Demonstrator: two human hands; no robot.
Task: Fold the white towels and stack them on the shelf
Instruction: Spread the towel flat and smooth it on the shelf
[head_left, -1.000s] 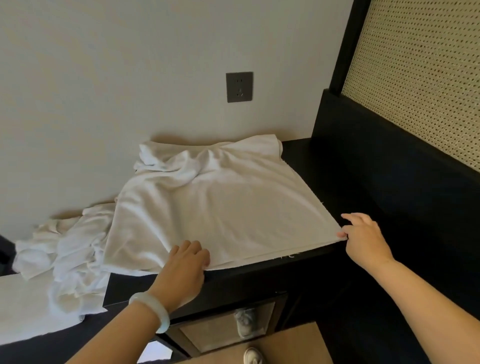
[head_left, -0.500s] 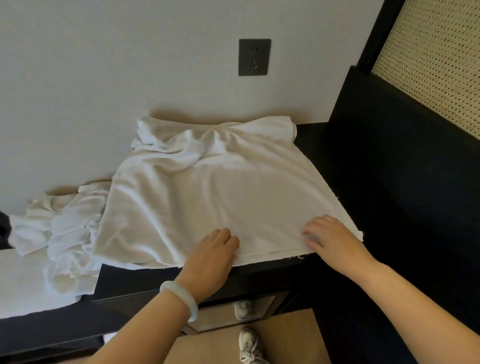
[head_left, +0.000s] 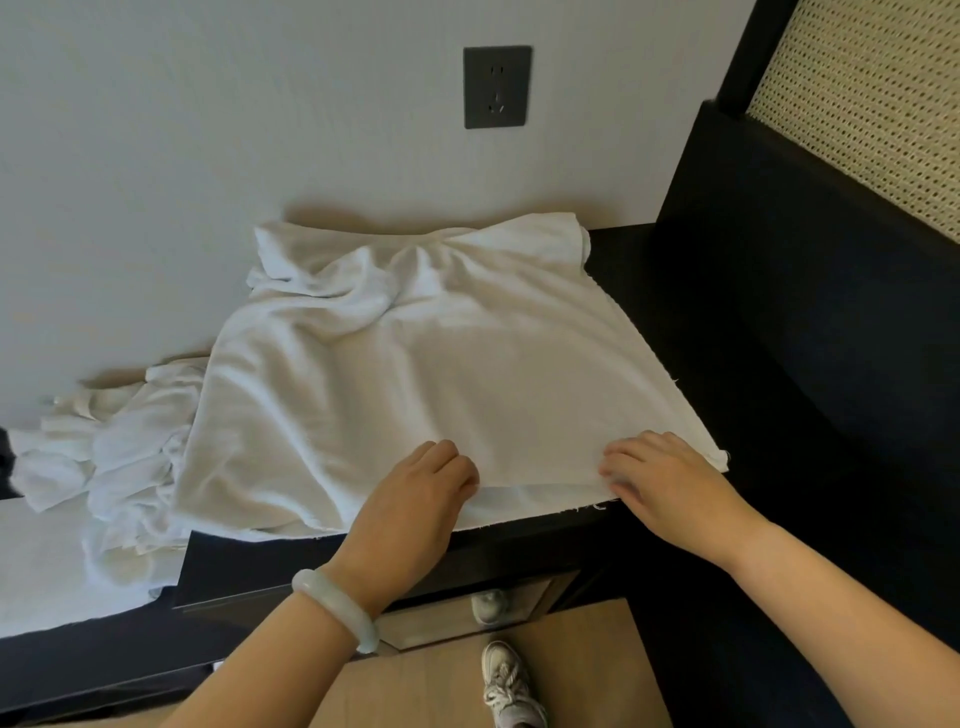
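- head view, change: 1 s ago the right hand (head_left: 670, 488) pinched the far near-right corner of the big white cotton towel (head_left: 441, 374). it has since slid inward along the near hem, so the hands sit closer together.
- meaning: the corner looks squared to the front edge of the black wooden shelf top (head_left: 644, 291). probably lining up for the next fold, so early in the task.
- hands: r. fingers lie fairly straight, pressing the hem just inside the corner, tips blurred. left hand (head_left: 421, 499) has its fingers curled on the hem near the middle; can't tell if it pinches the top layer or only presses.
- towel: spread flat on the shelf, far end bunched at the wall. a crumpled heap of white towels (head_left: 119, 457) lies unfolded to the left.
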